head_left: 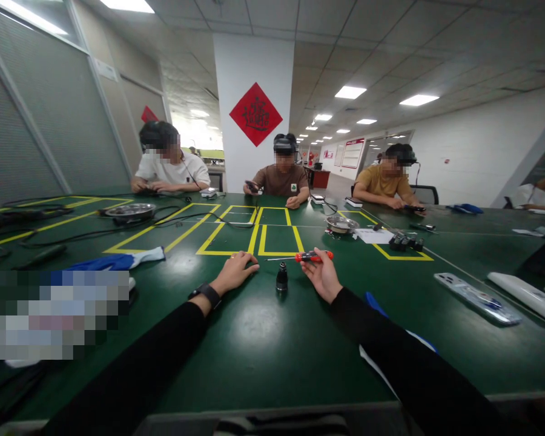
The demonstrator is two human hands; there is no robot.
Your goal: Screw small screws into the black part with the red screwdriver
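In my right hand point(322, 275) is a screwdriver point(306, 257) with a red and black handle, held between thumb and fingers. Its thin shaft points left, roughly level above the table. A small black cylindrical part point(281, 280), stepped and narrower at its top, stands upright on the table between my hands. My left hand point(235, 270) rests on the green tabletop to the left of that part, not touching it. Its fingers lie forward and slightly bent, with nothing in them.
Yellow tape outlines point(279, 252) mark the green table point(249, 363). Blue-and-white gloves point(113, 261) lie left, a clear-wrapped packet point(476, 297) right. Metal bowls point(343, 224), black blocks point(406, 242) and cables lie farther off. Several people point(279, 178) sit across the table.
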